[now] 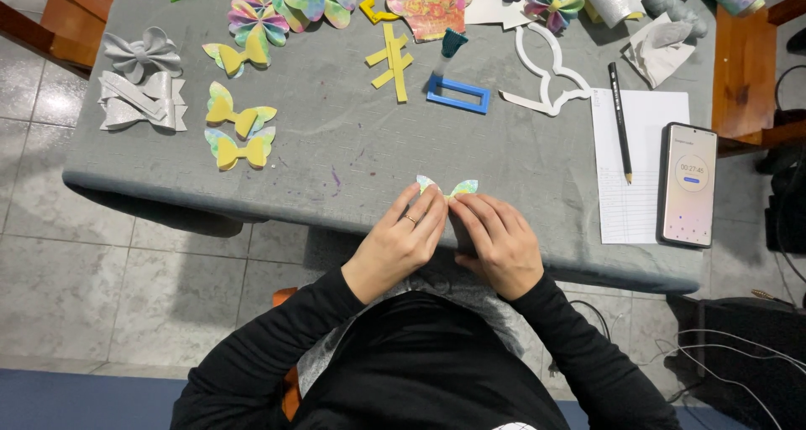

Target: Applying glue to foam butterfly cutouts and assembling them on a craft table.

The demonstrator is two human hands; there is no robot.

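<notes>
Both grips closed: our left hand [401,243] and right hand [499,243] pinch one pastel bow piece [449,187]. It sits on the grey surface [353,144]. Finished bows [239,132] lie well apart

The table [336,157] wears matt grey cloth. The silver bows [138,90] glitter. The phone [689,184] is glossy, the notepad [642,165] matt paper, the floor [101,287] smooth tile.

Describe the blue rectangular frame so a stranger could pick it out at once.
On the grey table, look at the far middle, between the yellow strips and the white bunny-shaped outline. The blue rectangular frame lies flat there. It is the only blue, straight-sided, hollow piece among pastel bows and curved cutouts.
</notes>
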